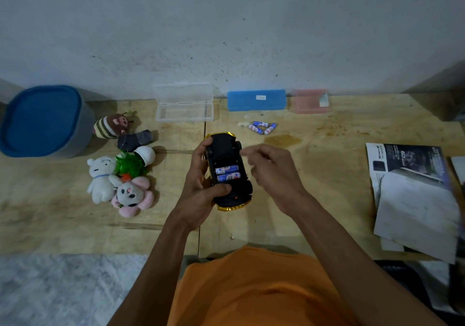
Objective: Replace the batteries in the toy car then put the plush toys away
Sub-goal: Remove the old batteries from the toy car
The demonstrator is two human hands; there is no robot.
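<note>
The left hand (201, 187) grips the toy car (227, 172), held upside down above the wooden table (327, 199); its open battery bay holds two blue batteries (227, 173). The right hand (269, 172) hovers just beside the car, fingers loosely curled, holding nothing visible. Left lie the plush toys (118, 182) in a cluster. Farther back, loose batteries (263, 127) lie on the table, a clear plastic case (185, 109) stands open with nothing visible inside, and a lidded blue tub (42, 121) hides its contents. A magazine (412, 194) is cut off at the right edge.

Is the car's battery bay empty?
No: two batteries lie side by side in the open bay of the upturned car that the left hand holds.
</note>
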